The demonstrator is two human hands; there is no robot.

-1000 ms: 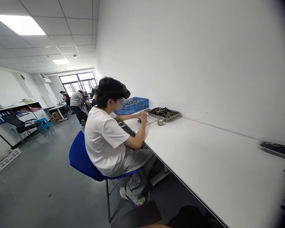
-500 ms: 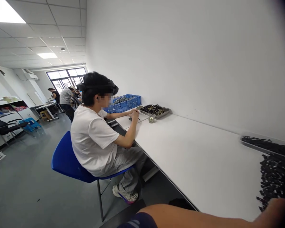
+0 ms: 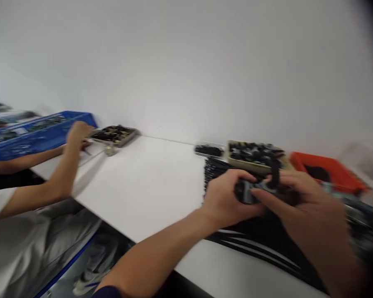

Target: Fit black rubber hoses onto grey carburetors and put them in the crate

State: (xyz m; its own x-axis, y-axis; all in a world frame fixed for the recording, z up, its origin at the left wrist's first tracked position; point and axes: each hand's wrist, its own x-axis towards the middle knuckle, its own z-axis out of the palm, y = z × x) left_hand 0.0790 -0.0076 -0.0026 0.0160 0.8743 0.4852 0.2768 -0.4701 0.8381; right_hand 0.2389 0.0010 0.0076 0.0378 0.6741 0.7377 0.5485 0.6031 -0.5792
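Above the right part of the white table, my left hand [image 3: 225, 196] and my right hand [image 3: 311, 211] are close together, both closed on a small dark piece with a shiny grey face [image 3: 248, 192]. A short black strap [image 3: 275, 171] sticks up at my right fingers. Blur and the fingers hide the piece's exact kind. Beneath my hands lies a pile of long black straps [image 3: 261, 242], with many dark ends lined up along its left edge.
Behind my hands stand a clear tray of black parts [image 3: 209, 150], a beige tray of black and silvery parts [image 3: 225, 155] and a red bin [image 3: 335, 167]. At left, a co-worker's arm [image 3: 60, 178] is near a metal tray [image 3: 127, 140], a small cup [image 3: 110, 151] and a blue crate [image 3: 34, 145].
My view has swung right and down, away from the room and the co-worker's head. Both my hands now show, closed on the small piece; before, only one arm and a blurred hand showed.
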